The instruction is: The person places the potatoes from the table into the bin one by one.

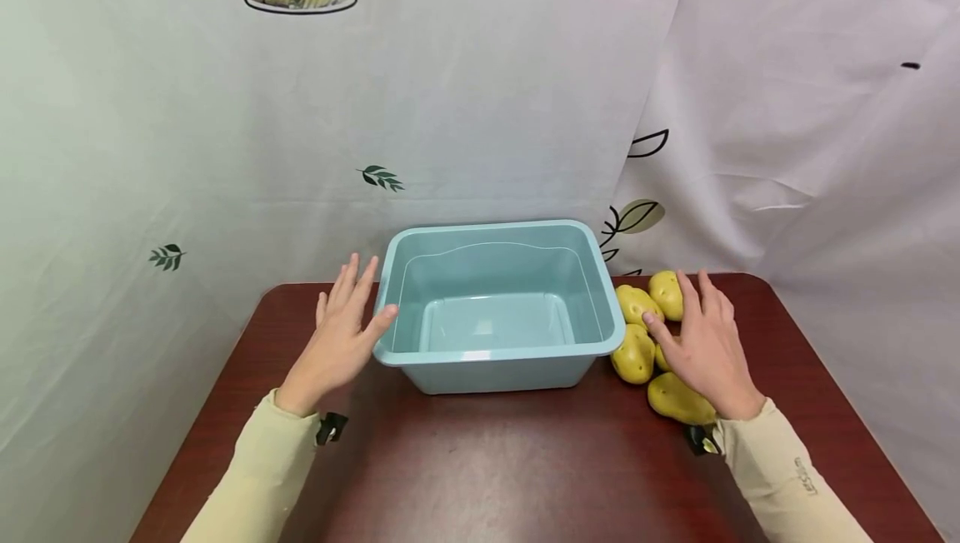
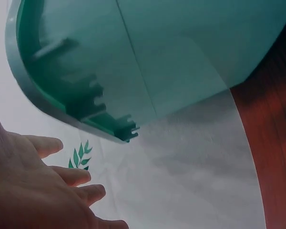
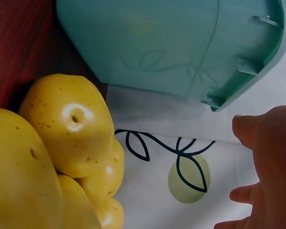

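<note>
A pale blue plastic basin (image 1: 498, 354) stands on the table, with nothing inside it. My left hand (image 1: 341, 343) is held up at its left side, fingers straight and spread, thumb tip overlapping the rim in the head view. In the left wrist view that hand (image 2: 43, 186) is below the basin's rim (image 2: 43, 109), holding nothing. On the right, my right hand (image 1: 705, 351) hovers with extended fingers over several yellow potatoes (image 1: 633, 354), partly hiding them. The right wrist view shows potatoes (image 3: 69, 125) beside the basin's wall (image 3: 148, 47), apart from the right hand (image 3: 276, 167).
The dark red wooden table (image 1: 480, 460) has rounded far corners. A white cloth (image 1: 480, 110) printed with leaves hangs right behind the basin and along the sides. Small black wrist devices (image 1: 331, 427) show under both sleeves.
</note>
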Tool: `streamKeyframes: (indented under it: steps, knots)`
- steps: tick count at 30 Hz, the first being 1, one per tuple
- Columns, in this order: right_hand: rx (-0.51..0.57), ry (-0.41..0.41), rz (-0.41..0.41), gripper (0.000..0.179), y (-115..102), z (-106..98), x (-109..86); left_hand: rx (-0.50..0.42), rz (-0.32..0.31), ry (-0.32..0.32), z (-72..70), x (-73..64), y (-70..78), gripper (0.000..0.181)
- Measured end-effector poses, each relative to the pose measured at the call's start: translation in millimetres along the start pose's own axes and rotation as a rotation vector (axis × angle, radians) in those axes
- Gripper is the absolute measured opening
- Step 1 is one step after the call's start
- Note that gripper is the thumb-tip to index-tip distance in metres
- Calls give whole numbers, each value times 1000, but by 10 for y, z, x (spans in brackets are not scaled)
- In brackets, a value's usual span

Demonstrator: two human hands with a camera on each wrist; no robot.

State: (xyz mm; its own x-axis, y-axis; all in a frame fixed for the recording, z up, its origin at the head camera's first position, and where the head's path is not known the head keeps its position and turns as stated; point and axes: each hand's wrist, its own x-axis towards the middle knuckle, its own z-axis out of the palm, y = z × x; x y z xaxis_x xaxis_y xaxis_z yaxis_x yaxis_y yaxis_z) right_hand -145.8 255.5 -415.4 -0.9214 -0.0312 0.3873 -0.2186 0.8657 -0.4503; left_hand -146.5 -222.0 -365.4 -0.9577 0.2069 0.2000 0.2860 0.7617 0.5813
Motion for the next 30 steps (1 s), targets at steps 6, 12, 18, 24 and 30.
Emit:
streamKeyframes:
  steps: [6, 12, 18, 24, 30]
  knots:
    - [-10, 2, 7, 78, -17, 49, -44, -14, 2, -14, 55, -8, 34, 78]
    - [-25, 12, 8, 76, -43, 84, -81, -25, 10, -35, 105, -9, 57, 81]
    - [-39, 6, 5, 77, -61, 143, -118, -34, 7, -58, 143, -15, 74, 83]
    - [-51, 3, 22, 76, -80, 226, -156, -22, 1, -68, 195, -36, 115, 89]
    - [-62, 2, 17, 77, -96, 319, -199, 7, -11, -57, 247, -66, 149, 94]
